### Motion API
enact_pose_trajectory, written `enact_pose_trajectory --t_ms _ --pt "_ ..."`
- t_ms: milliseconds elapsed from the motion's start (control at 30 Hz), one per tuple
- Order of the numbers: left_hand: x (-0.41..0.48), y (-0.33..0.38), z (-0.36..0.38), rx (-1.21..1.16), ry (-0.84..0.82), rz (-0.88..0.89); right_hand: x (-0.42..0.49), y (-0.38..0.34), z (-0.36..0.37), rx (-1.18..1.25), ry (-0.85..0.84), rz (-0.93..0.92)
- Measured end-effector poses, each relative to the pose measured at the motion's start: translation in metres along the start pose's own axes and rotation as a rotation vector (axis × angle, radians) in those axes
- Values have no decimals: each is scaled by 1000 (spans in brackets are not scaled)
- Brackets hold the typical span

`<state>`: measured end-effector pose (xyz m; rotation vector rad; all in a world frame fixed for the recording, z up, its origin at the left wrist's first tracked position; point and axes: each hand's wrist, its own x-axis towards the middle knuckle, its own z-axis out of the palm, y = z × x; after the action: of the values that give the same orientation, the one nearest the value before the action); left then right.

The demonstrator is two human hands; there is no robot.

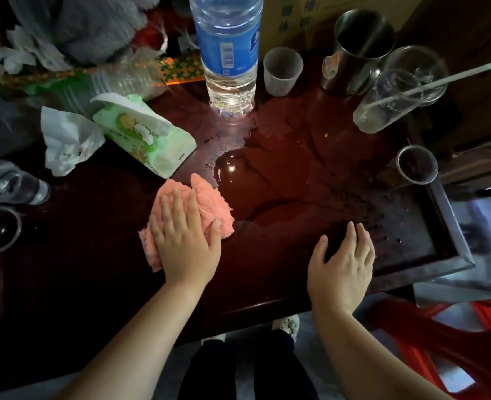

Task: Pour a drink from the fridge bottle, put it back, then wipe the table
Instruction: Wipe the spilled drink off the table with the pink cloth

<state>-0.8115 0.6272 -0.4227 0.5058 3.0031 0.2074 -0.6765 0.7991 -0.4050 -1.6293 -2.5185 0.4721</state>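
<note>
We see the left hand (185, 243) pressed flat, fingers spread, on the pink cloth (206, 203) at the puddle's (247, 180) edge — the right hand (343, 262) rests open, empty, on the dark table (94, 255).

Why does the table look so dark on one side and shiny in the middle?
Head view: light falls on the middle, where a wet puddle gives glare; the table on the left lies in shadow; the wide lens bends the water bottle and edges.

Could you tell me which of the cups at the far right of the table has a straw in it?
The tall clear cup at the far right: a white straw juts from it. The frosted cup and steel cup have none.
</note>
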Motion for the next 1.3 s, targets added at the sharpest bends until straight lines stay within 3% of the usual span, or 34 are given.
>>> enact_pose_trajectory --t_ms 633,1067,1167,1300 --pt "50 35 2 -21 -19 170 1 -1 -2 12 -5 3" --pt "56 20 -15 -147 -19 407 0 -1 0 28 30 -1" --pt "55 5 -25 -69 -41 494 0 -1 -1 41 32 -1" --pt "64 9 -24 -4 -26 469 -1 -1 -1 41 38 -2"
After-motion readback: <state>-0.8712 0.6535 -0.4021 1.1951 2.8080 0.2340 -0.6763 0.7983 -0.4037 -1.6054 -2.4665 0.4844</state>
